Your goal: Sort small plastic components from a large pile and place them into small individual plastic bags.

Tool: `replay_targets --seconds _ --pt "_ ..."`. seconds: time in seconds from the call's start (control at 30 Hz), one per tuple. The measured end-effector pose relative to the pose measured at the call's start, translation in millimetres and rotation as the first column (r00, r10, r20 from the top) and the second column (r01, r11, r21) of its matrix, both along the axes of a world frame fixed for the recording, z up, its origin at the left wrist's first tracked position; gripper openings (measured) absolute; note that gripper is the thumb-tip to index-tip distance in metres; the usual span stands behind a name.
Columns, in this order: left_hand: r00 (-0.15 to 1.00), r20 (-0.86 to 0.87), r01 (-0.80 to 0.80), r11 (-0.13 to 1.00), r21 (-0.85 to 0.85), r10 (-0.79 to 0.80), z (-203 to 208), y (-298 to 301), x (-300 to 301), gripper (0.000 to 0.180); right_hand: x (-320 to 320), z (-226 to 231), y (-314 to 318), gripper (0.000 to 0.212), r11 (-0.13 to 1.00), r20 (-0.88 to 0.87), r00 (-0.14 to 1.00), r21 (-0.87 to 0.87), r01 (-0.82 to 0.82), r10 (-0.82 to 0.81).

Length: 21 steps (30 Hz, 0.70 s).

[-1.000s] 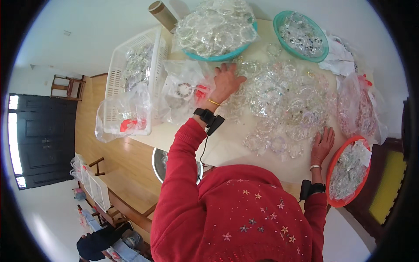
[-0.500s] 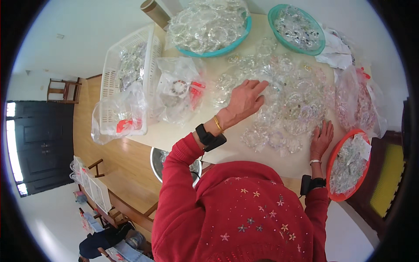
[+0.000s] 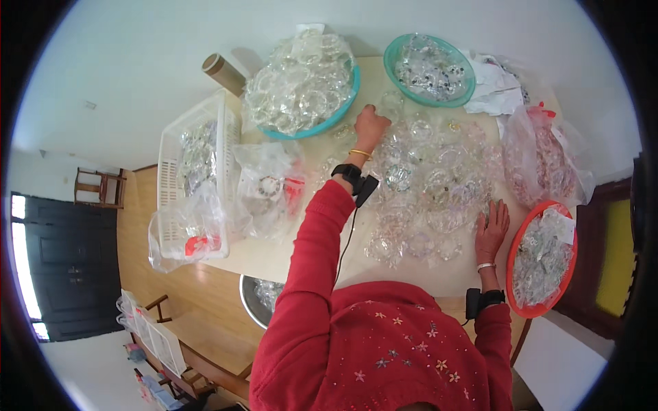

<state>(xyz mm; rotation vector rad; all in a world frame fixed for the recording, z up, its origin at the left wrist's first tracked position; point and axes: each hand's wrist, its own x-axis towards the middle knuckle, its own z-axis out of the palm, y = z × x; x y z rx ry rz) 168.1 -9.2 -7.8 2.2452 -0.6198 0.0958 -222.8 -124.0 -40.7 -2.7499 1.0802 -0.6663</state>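
A broad spread of beaded bracelets in small clear bags (image 3: 445, 178) lies across the cream table. At the spread's far left edge is my left hand (image 3: 370, 129), its fingers curled downward beside a clear bag (image 3: 392, 103). Its fingertips are hidden, so what they hold, if anything, cannot be made out. My right hand (image 3: 491, 231) rests flat at the near right edge of the spread, fingers stretched out and slightly apart, holding nothing.
A blue basin (image 3: 322, 129) heaped with bagged bracelets and a green basin (image 3: 430, 101) stand at the back. A white crate (image 3: 223, 137) and a plastic bag (image 3: 257, 205) are left. On the right are a bag of pink pieces (image 3: 541, 164) and a red basin (image 3: 574, 257).
My left hand has moved away from me to the far left edge of the spread, and its fingers have curled in. The view has shifted; my right hand stays at the near right edge.
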Motion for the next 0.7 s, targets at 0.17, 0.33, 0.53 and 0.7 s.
replay_targets --seconds 0.17,0.33,0.53,0.7 --pt "0.907 -0.372 0.076 0.944 -0.32 -0.199 28.8 20.5 0.7 0.02 3.9 4.2 -2.7 0.044 0.999 -0.003 1.0 0.033 0.01 -0.01" --pt "0.646 -0.679 -0.13 0.827 -0.548 -0.348 97.4 46.3 8.7 0.017 4.3 6.4 -2.7 0.044 0.999 -0.022 1.0 0.035 0.013 -0.012" --pt "0.81 -0.399 -0.278 0.317 -0.907 -0.43 164.1 39.9 40.5 0.03 1.2 -3.8 -1.8 0.045 1.0 -0.016 1.0 0.003 -0.02 0.02" --pt "0.823 -0.386 -0.008 0.673 -0.74 -0.416 136.2 52.0 6.2 0.034 -3.2 -3.4 -1.9 0.044 1.0 -0.036 0.999 0.0 -0.005 0.005"
